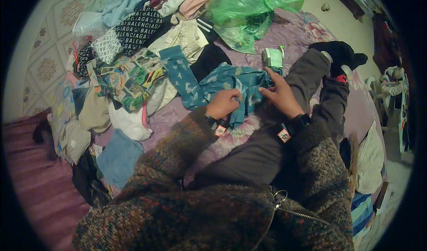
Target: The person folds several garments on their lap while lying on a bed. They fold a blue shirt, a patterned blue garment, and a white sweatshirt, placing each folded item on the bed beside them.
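Observation:
A teal printed garment (222,79) with pale figures lies spread before me on the bed, one long leg or sleeve reaching up and to the left. My left hand (225,102) pinches its lower part between curled fingers. Against the garment's right end rests my right hand (280,92), thumb and index finger spread apart; its other fingers are hidden, so a grip there cannot be made out. Both wrists carry dark bands with small marked tags. Just above the right hand stands a small green-and-white object (273,57), perhaps a tape roll or dispenser.
Piled clothes lie to the left, among them a colourful printed garment (133,79), cream trousers (183,39) and a blue cloth (120,157). A green plastic bag (247,14) lies at the back on the flowered bedspread (293,26). My outstretched legs (247,157) in dark trousers cross the bed.

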`<act>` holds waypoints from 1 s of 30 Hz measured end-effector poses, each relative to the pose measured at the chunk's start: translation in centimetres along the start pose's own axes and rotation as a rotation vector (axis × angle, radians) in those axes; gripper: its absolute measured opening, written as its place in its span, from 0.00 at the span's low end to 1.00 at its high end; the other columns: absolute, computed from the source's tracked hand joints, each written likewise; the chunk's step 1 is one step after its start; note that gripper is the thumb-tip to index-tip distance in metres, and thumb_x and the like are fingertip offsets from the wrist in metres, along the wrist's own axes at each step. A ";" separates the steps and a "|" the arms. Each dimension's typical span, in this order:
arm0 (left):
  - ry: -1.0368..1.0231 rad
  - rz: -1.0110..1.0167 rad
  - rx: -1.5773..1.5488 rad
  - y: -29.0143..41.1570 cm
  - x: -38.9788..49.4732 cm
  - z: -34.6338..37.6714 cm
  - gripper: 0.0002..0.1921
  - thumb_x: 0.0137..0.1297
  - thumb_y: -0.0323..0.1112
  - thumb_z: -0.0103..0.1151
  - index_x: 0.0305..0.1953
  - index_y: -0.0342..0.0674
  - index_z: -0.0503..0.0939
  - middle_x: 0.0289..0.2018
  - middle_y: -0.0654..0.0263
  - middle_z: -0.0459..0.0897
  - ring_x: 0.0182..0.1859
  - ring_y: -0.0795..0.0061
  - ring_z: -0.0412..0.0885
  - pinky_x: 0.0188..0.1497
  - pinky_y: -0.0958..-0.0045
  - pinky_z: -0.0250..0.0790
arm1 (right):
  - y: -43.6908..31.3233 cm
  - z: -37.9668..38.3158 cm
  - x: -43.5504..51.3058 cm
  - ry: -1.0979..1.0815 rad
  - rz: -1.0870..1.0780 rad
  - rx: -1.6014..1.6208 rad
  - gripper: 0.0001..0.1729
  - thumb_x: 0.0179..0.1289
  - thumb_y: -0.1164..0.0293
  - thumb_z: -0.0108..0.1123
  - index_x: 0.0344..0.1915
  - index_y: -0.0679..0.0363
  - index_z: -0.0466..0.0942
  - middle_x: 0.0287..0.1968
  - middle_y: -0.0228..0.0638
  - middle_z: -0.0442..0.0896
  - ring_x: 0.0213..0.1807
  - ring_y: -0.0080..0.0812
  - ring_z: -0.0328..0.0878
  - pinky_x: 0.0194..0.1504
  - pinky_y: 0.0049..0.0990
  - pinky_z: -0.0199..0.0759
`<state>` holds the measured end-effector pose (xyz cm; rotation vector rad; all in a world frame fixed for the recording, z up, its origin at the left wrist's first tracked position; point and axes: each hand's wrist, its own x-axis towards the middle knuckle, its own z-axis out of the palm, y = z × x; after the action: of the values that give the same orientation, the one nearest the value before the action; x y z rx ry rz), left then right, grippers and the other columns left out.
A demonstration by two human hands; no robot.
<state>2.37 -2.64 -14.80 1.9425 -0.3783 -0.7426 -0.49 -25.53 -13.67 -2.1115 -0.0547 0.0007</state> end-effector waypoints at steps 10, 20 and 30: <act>0.588 -0.061 0.079 -2.8 -8.9 -19.1 0.10 0.51 0.23 0.47 0.35 0.38 0.77 0.32 0.68 0.77 0.36 0.81 0.74 0.39 0.81 0.65 | -1.0 -0.2 0.1 -0.179 0.198 -0.120 0.37 0.50 0.63 0.63 0.59 0.64 0.63 0.33 0.46 0.79 0.37 0.43 0.78 0.39 0.34 0.70; 0.416 0.188 -0.341 0.9 -6.0 -12.5 0.12 0.60 0.25 0.49 0.46 0.35 0.73 0.33 0.63 0.79 0.30 0.80 0.77 0.30 0.82 0.69 | -0.5 -1.0 -0.3 0.039 -0.001 -0.297 0.35 0.50 0.64 0.63 0.58 0.64 0.64 0.36 0.50 0.79 0.39 0.49 0.76 0.42 0.38 0.70; 0.060 -0.277 -0.251 -2.9 -1.3 -3.0 0.22 0.57 0.23 0.49 0.55 0.36 0.65 0.22 0.60 0.78 0.18 0.75 0.77 0.16 0.77 0.67 | -1.8 -1.0 -0.1 -0.271 0.173 -0.370 0.45 0.50 0.56 0.64 0.65 0.58 0.55 0.41 0.54 0.77 0.43 0.50 0.75 0.45 0.34 0.68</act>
<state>3.16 1.47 -15.94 1.7911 0.0240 -0.8626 -0.62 -25.48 -11.65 -2.4662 -0.0350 0.4080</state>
